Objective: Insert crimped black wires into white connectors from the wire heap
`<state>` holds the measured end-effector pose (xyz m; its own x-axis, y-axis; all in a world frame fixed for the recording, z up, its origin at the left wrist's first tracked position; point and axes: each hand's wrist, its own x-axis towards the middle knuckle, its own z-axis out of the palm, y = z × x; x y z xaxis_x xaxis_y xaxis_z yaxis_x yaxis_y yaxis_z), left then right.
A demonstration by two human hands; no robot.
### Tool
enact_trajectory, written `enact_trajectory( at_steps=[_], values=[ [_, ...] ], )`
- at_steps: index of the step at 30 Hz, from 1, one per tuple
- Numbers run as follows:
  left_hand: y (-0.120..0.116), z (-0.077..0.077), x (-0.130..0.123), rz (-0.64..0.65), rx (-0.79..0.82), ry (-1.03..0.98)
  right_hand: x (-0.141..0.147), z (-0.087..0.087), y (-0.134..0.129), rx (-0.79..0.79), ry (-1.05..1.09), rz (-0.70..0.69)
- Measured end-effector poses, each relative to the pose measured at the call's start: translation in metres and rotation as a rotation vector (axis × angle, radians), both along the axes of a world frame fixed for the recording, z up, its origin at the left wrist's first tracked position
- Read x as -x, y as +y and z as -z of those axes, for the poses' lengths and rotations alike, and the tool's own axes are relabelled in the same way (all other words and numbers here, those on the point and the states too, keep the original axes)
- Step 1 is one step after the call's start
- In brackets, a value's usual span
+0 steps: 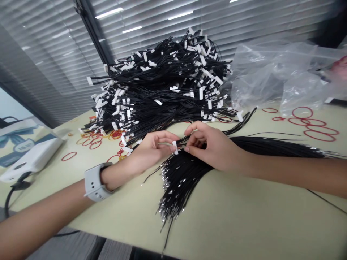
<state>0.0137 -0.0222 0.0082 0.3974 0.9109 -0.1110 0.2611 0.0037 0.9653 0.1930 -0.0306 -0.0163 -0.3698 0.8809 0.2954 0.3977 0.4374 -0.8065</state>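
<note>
Between the fingertips of my left hand (154,146) is a small white connector (175,147) with black wires running out of it to the right. My right hand (210,144) is closed on those black wires just beside the connector, its thumb and fingers curled together. Under both hands lies a thick bundle of black wires (187,177) with bare silvery metal ends fanned out toward me. The bundle's other end stretches right, beneath my right forearm. What exactly sits between my right fingertips is partly hidden.
Behind my hands rises a big heap of black cables (162,83) with white connectors. Red rubber bands (311,124) lie at right, more at left. Clear plastic bags (265,76) stand back right. A white device (32,159) with a cord sits at left, near window blinds (59,54).
</note>
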Motion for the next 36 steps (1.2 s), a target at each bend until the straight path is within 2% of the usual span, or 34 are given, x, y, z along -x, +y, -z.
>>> enact_trajectory(
  at_steps=[8, 15, 21, 30, 36],
  values=[
    [-0.0006, -0.0013, -0.0012, 0.006, 0.007, 0.013, -0.0006, 0.0019, -0.0006, -0.007, 0.033, 0.028],
    [0.0007, 0.0010, -0.0003, 0.010, 0.010, 0.027, -0.0010, 0.0001, -0.0001, -0.011, 0.018, -0.048],
    [-0.0018, -0.0002, -0.0007, 0.045, -0.049, 0.065, -0.0002, 0.0009, 0.0011, 0.010, 0.037, -0.024],
    [0.0006, 0.0056, -0.0002, 0.120, -0.128, 0.038, 0.0021, 0.0023, -0.0006, -0.200, -0.106, -0.073],
    [0.0000, 0.0047, -0.0012, 0.173, -0.143, 0.023, 0.0030, 0.0005, -0.0023, -0.253, -0.132, -0.065]
  ],
)
